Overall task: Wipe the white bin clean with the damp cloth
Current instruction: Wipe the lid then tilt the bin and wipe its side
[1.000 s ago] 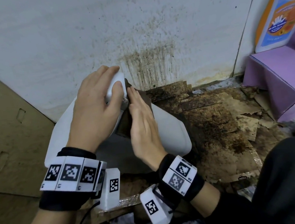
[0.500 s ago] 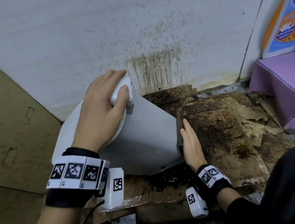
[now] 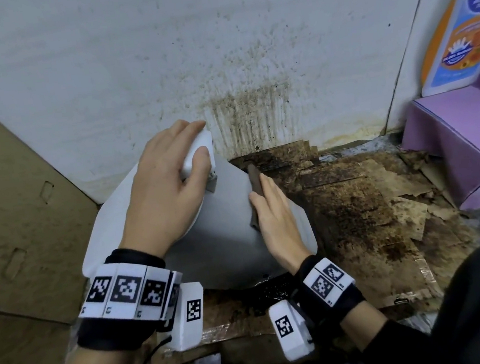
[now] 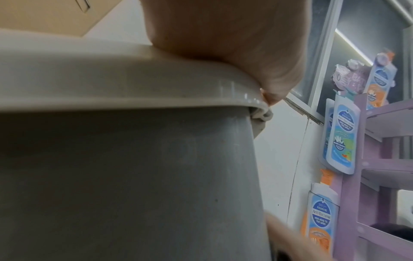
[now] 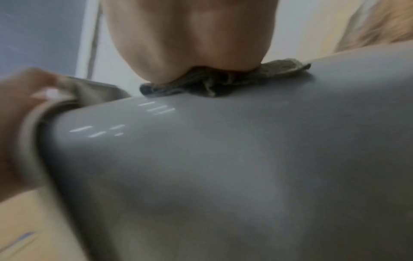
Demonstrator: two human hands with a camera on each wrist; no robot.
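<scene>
The white bin (image 3: 226, 231) leans tilted on the dirty floor by the wall, its grey side wall (image 4: 134, 185) (image 5: 223, 167) filling both wrist views. My left hand (image 3: 173, 186) grips its rim (image 4: 125, 84) at the top corner, fingers curled over the edge. My right hand (image 3: 272, 217) lies flat on the bin's right side and presses the dark brown damp cloth (image 3: 255, 184) against it. The cloth (image 5: 223, 83) pokes out from under the palm in the right wrist view; most of it is hidden by the hand.
A stained white wall (image 3: 234, 62) stands just behind the bin. Soiled, wet cardboard (image 3: 365, 212) covers the floor to the right. A purple display stand (image 3: 461, 138) with soap bottle cutouts stands far right. Brown cardboard (image 3: 11, 208) leans at the left.
My right hand with the cloth went down the bin's right edge, then came back up onto its side. The left hand kept its grip on the rim.
</scene>
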